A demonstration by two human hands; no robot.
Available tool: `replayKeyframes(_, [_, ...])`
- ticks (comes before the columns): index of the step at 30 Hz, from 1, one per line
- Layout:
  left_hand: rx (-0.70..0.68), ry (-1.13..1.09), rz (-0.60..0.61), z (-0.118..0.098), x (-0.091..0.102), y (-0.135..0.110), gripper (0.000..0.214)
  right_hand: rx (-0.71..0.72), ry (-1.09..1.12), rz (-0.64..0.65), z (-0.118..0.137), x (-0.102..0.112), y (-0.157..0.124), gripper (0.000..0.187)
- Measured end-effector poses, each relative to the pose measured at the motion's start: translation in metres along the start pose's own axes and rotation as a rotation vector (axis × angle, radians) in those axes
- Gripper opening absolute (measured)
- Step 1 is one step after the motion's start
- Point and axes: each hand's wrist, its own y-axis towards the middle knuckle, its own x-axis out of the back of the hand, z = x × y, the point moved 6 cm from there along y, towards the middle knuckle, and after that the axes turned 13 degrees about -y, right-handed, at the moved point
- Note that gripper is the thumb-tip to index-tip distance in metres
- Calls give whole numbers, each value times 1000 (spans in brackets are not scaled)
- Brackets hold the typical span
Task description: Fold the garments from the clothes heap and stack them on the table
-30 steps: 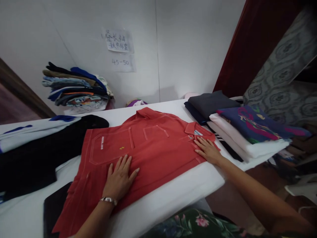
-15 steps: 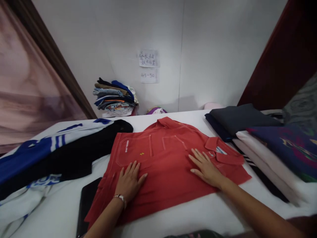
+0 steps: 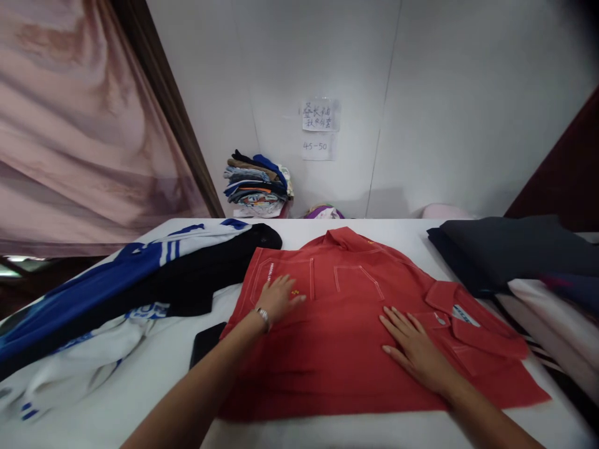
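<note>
A red collared shirt [image 3: 327,349] with white stitching and chest pockets lies spread sideways across the white table, its collar toward the right. My left hand [image 3: 279,299] is over its left part, near a pocket with white lettering and a small yellow mark; the fingers are spread and slightly blurred. A bracelet circles that wrist. Farther right, my right hand [image 3: 414,349] rests flat on the cloth below the collar and button, fingers apart. Neither hand grips the fabric. A dark flat item [image 3: 206,343] sticks out from beneath the shirt's left edge.
Blue, white and black garments [image 3: 187,274] lie loosely at the left. Dark folded clothes [image 3: 510,249] and a pale folded garment [image 3: 552,318] lie at the right. A clothes stack [image 3: 259,187] stands behind the table, below handwritten paper signs [image 3: 321,128] on the wall.
The view has swung left, so everything appears farther right. My left hand has moved up the shirt toward the lettered pocket. My right hand sits lower relative to the collar.
</note>
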Motion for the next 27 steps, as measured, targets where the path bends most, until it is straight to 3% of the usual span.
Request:
replayKeyframes(3, [-9, 38, -42, -8, 7, 49, 57, -14, -11, -8, -2, -4, 0, 63])
replayKeyframes(8, [-22, 24, -62, -6, -9, 109, 63, -16, 6, 6, -3, -4, 1, 63])
replayKeyframes(16, [94, -86, -107, 29, -39, 122, 72, -36, 170, 59, -6, 13, 8, 59])
replayKeyframes(19, [85, -99, -110, 31, -41, 123, 75, -76, 263, -76, -21, 39, 45, 54])
replayKeyframes(23, [80, -108, -114, 31, -42, 124, 76, -170, 346, -257, -50, 70, 135, 53])
replayKeyframes(27, [84, -107, -117, 31, -42, 123, 75, -299, 371, -234, -70, 77, 227, 49])
